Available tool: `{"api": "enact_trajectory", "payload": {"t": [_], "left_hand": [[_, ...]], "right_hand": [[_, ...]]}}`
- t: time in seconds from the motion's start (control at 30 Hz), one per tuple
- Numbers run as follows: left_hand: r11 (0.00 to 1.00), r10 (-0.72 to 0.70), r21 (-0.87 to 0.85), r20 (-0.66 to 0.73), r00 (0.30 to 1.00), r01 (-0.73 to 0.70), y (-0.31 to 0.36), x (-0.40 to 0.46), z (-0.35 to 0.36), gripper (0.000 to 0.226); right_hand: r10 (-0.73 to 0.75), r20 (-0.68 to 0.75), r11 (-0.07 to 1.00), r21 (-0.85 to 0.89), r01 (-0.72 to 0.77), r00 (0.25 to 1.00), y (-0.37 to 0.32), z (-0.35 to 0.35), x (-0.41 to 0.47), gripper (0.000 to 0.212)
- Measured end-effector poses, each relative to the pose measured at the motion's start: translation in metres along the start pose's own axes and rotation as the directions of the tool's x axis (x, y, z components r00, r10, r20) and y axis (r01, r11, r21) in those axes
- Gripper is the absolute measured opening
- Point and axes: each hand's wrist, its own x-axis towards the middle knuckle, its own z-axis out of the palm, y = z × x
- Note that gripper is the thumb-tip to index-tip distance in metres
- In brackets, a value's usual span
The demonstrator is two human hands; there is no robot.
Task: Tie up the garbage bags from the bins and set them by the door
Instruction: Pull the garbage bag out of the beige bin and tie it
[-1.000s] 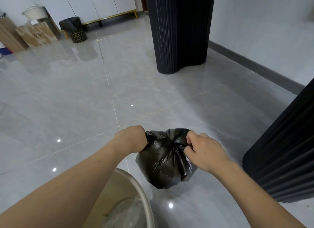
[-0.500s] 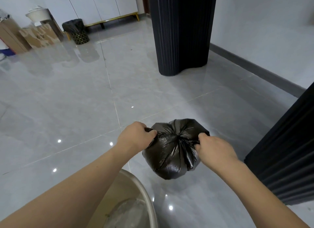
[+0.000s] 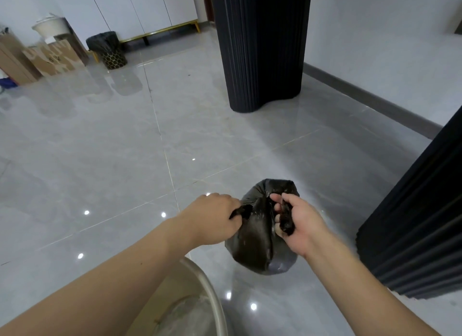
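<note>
Head view: garbage bag (image 3: pixel 260 240) hangs between both hands' fingers (image 3: pixel 277 206), gripped.

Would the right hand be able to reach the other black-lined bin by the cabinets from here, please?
Probably not: the right hand grips the black garbage bag, and the far bin stands across open floor, needing a walk.
</note>
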Motion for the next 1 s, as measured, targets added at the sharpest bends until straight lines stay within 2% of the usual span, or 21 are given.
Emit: {"api": "enact_trajectory", "payload": {"t": [0.1,0.17,0.3,0.43,0.6,0.7,0.77,0.83,0.9,0.93,1.0], "left_hand": [[0.998,0.066,-0.011,0.056,0.996,-0.065,0.001,-0.001,-0.002,0.017],[0.996,0.091,0.003,0.065,0.994,-0.091,0.001,-0.001,-0.004,0.013],[0.996,0.092,-0.009,0.013,0.996,-0.092,-0.005,0.000,-0.008,0.008],[0.976,0.139,0.169,-0.016,0.990,-0.134,-0.003,-0.002,-0.012,0.012],[0.958,0.194,0.233,-0.091,0.977,-0.169,-0.002,0.002,-0.016,0.001],[0.964,0.187,0.215,-0.133,0.973,-0.155,-0.001,0.002,-0.023,0.019],[0.972,0.166,0.189,-0.148,0.975,-0.137,-0.001,0.004,-0.028,0.026],[0.988,0.128,0.111,-0.158,0.979,-0.111,-0.005,0.007,-0.029,0.028],[0.997,0.065,-0.019,-0.164,0.984,-0.069,-0.009,0.009,-0.028,0.024],[0.993,0.020,-0.115,-0.169,0.985,-0.040,-0.011,0.010,-0.026,0.021],[0.949,-0.097,-0.313,-0.152,0.984,0.045,-0.011,0.009,-0.023,0.016]], "right_hand": [[-0.206,0.025,0.974,-0.087,0.207,0.978,0.014,0.008,0.000,0.020],[-0.231,0.101,0.949,-0.195,0.247,0.968,0.021,0.009,-0.002,0.024],[-0.206,0.199,0.909,-0.324,0.263,0.958,0.030,0.007,0.003,0.031],[-0.180,0.251,0.927,-0.281,0.249,0.951,0.031,0.004,0.006,0.030],[-0.154,0.317,0.878,-0.391,0.277,0.936,0.033,0.002,0.008,0.033],[-0.103,0.438,0.840,-0.442,0.314,0.893,0.029,0.001,0.001,0.012],[-0.064,0.473,0.808,-0.492,0.324,0.879,0.028,0.001,0.000,0.023],[-0.050,0.463,0.735,-0.583,0.347,0.885,0.029,0.005,0.000,0.032],[-0.069,0.432,0.598,-0.704,0.383,0.900,0.032,0.007,0.001,0.052],[-0.089,0.427,0.526,-0.747,0.407,0.900,0.033,0.008,0.001,0.056],[-0.156,0.422,0.378,-0.810,0.449,0.893,0.031,0.012,0.000,0.040]]}}
